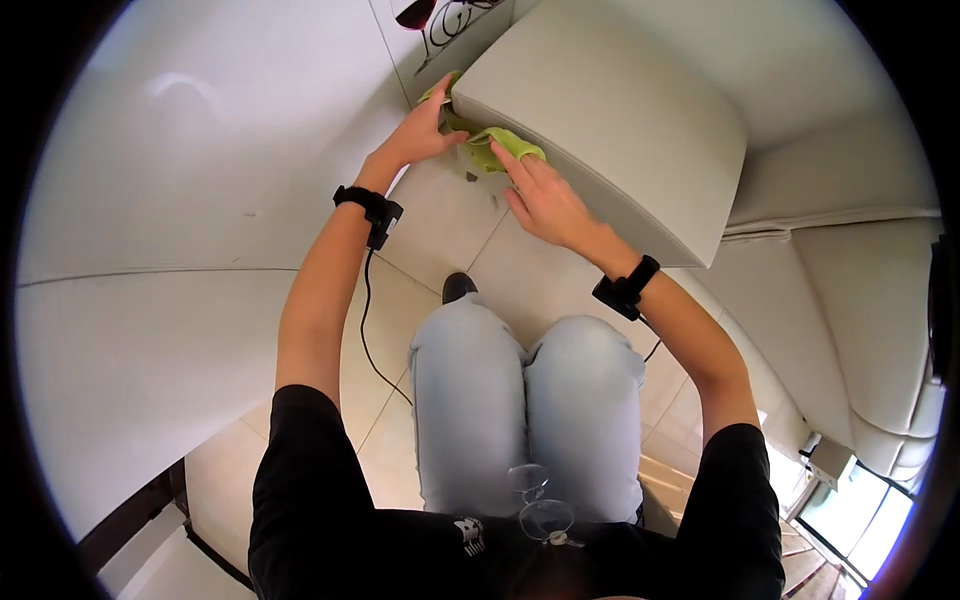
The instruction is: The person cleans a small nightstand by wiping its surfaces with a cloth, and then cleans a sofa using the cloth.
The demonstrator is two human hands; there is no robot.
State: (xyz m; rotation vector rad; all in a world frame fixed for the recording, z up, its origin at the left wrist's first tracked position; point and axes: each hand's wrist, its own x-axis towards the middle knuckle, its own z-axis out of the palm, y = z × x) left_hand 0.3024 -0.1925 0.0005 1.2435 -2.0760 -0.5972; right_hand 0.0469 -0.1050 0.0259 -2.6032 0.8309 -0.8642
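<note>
A yellow-green cloth (510, 147) lies against the front edge of a beige upholstered seat or armrest (610, 110), near its left corner. My right hand (548, 203) presses on the cloth with its fingers stretched out. At the corner, my left hand (418, 130) has its thumb and fingers apart, with the thumb touching the cloth's left part. More of the same cloth shows by the left fingertips. How the cloth runs behind the corner is hidden.
White panels (200, 150) stand on the left, with a red wine glass picture (416, 14) above. A beige sofa (850, 300) is at the right. Tiled floor (520, 285) lies below my hands. Cables hang from both wrist straps. Glasses (546, 518) hang at my chest.
</note>
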